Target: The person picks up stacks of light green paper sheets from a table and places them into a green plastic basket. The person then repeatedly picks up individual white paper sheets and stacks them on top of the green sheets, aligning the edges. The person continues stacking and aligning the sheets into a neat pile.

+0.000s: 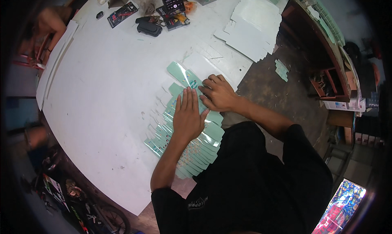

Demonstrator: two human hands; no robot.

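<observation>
A fanned row of flat, mint-green printed carton blanks (196,156) lies overlapping along the near table edge. At its far end, the topmost green carton blank (179,74) has a glossy surface and a long panel pointing away from me. My left hand (188,116) lies flat on this blank, fingers stretched out and close together. To its right, my right hand (219,94) has bent fingers gripping the blank's right side; its fingertips are partly hidden. The hands are close together near the thumbs.
On the white table (102,99), a stack of white die-cut sheets (255,25) is at the far right. A phone (171,0), a black case (149,27) and small packages lie at the back. Another person's arm (53,25) shows far left. A bicycle wheel (116,219) is below.
</observation>
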